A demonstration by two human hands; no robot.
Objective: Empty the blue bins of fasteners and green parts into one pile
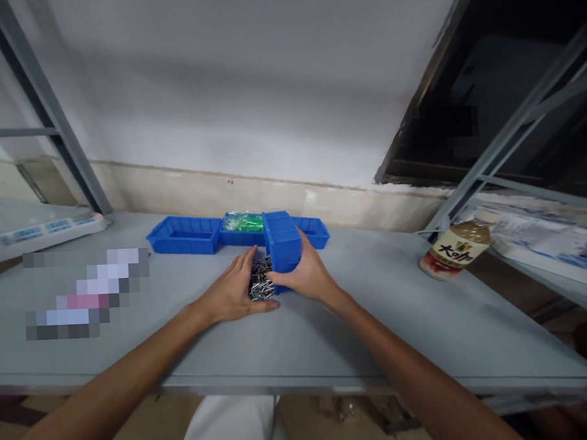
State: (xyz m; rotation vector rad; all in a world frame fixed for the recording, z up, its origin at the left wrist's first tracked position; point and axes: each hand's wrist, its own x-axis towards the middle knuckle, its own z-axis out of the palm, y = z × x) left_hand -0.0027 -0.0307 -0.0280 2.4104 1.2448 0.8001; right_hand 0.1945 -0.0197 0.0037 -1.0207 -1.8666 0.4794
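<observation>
My right hand (308, 271) grips a blue plastic parts bin (284, 240), which is tipped on its side with its mouth facing left. A pile of small silvery metal fasteners (262, 281) lies at that mouth on the table; they are too small to tell screws from rivets. Curved around the left side of the pile is my left hand (235, 284), its thumb and fingers apart. Behind stand a blue bin (184, 236) on the left, a middle bin (238, 238) with clear and green plastic bags (247, 222), and a right-hand bin (316, 231), partly hidden.
A drink bottle (457, 245) with a cream label stands at the right of the grey table (390, 319). A pixelated object (87, 294) lies on the left. White power strips (55, 232) extend past the left metal post. The wall rises behind the bins.
</observation>
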